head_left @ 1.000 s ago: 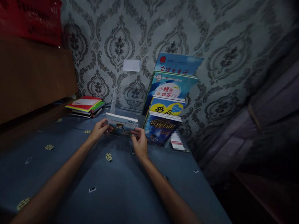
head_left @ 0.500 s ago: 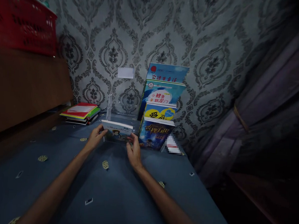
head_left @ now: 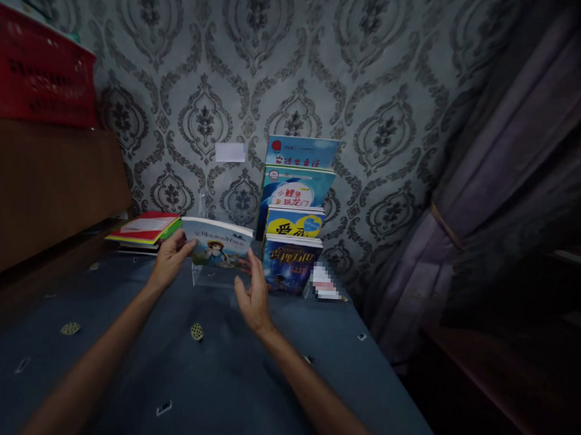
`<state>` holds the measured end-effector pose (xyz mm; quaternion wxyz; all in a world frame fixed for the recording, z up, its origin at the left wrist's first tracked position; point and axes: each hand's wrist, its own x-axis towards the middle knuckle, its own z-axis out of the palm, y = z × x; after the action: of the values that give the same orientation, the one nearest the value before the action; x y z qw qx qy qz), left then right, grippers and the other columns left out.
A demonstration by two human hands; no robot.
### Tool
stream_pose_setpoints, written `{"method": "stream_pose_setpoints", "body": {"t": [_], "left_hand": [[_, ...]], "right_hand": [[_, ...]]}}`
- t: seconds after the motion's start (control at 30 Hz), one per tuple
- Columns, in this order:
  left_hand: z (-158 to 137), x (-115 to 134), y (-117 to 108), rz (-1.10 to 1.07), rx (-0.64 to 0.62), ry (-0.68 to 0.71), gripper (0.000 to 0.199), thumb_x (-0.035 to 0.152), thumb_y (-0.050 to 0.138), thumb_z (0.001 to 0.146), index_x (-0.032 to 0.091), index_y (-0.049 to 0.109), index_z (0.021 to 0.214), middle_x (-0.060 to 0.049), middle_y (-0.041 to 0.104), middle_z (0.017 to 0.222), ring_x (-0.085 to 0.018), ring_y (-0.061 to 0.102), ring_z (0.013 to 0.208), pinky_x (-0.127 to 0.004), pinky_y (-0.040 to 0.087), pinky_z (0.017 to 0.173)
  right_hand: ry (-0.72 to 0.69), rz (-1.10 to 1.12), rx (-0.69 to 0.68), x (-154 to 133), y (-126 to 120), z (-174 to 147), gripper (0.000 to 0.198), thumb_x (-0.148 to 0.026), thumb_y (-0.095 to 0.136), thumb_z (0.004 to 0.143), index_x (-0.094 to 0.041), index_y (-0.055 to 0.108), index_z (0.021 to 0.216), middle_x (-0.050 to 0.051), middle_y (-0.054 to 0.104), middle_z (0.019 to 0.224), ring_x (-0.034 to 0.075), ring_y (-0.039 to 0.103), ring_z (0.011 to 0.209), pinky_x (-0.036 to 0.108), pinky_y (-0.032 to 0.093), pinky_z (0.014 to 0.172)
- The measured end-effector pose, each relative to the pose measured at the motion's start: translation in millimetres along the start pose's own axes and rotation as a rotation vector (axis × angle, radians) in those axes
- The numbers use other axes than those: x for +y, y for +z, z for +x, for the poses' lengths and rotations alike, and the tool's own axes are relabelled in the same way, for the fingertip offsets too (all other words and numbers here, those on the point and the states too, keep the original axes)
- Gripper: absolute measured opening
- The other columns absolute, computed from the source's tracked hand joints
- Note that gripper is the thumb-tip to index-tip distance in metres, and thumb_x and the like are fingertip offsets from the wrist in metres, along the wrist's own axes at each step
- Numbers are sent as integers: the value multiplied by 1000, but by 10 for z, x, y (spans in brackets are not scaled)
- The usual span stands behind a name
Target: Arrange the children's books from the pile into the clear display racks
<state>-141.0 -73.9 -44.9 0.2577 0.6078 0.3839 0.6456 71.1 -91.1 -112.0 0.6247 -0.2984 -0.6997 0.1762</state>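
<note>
I have the white-topped book (head_left: 216,243) up at the clear stand (head_left: 194,275), its illustrated cover facing me and leaning back slightly. My left fingers (head_left: 187,247) pinch its nine o'clock edge, thumb on the cover and the others tucked behind. My right fingers (head_left: 256,267) lie along the opposite edge, low down, thumb spread off in front below; whether they grip or just steady it I cannot tell.

With the book at the dial's centre and twelve toward the wall (head_left: 169,107), a tiered row of upright books has its nearest, the dark-blue book (head_left: 291,263), close by at three o'clock, while the stack of coloured books (head_left: 144,229) lies flat at nine.

The right side worries me most: with that thumb away, the corner there could sag, and the book would twist about my left pinch. A shift toward three o'clock might knock my right knuckles into the dark-blue book and tip it or push the row askew. The stand is hard to see against the dark surface (head_left: 242,390); misjudging its edge could catch the lower pages or shove it back toward twelve. If I let go with the lower edge unsupported, the book could slide down toward six.
</note>
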Motion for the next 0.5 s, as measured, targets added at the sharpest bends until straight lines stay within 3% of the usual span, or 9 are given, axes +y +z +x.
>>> {"method": "stream_pose_setpoints", "body": {"t": [0.13,0.23,0.33,0.5], "left_hand": [[52,182,4,19,26,-6,45,52,75,76,18,66,104,-3,72,93,-19,63,80,-26,48,66],[64,253,-1,22,49,3,43,50,76,75,19,67,103,-4,72,97,-19,63,82,-25,48,66],[27,262,-20,12,88,-27,45,51,76,74,19,67,105,-5,73,99,-19,64,84,-24,48,64],[-129,157,-84,14,111,-156,51,52,77,71,19,68,109,-6,74,102,-17,63,78,-21,45,56]], "right_hand": [[-35,-8,-31,-107,-57,60,68,-19,49,93,-24,31,159,14,49,148,26,59,126,44,55,103],[8,4,-62,-110,-60,63,68,-18,49,92,-24,33,157,15,51,146,25,61,124,40,59,93],[87,27,-77,-82,-21,21,63,-15,47,90,-22,40,153,15,57,136,24,65,117,35,61,81],[178,22,-91,-13,27,-110,62,-14,49,87,-19,45,148,15,60,130,23,67,105,35,60,80]]}}
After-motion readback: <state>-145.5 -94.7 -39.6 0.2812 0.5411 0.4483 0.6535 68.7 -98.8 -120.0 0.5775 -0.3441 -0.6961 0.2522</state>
